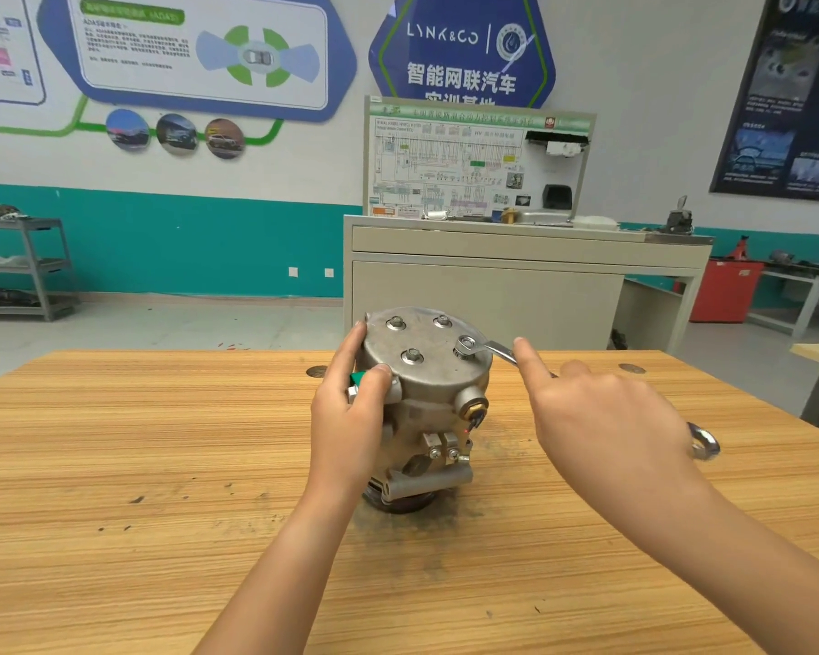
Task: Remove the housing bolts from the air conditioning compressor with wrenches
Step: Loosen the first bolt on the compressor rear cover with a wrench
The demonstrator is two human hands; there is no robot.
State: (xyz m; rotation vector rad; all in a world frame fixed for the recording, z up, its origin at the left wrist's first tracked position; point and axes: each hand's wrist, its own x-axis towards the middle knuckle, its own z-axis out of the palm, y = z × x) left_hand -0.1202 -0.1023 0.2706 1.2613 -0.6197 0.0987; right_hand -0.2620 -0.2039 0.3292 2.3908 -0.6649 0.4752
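The grey metal compressor (426, 399) stands upright on the wooden table (162, 465). Several bolts stick up from its round top plate, among them the front left bolt (412, 356) and two rear bolts (396, 322) (442, 320). A silver wrench (492, 350) has its ring end seated over the right bolt (465, 345); its other ring end (704, 442) pokes out beyond my right palm. My right hand (601, 418) holds the wrench shaft, index finger stretched along it. My left hand (355, 408) grips the compressor's left side near the top.
A beige training bench (516, 276) with a wiring diagram board stands behind the table. A grey shelf rack (24, 271) sits at the far left, a red box (724, 290) at the right. Dark grime marks the wood around the compressor base.
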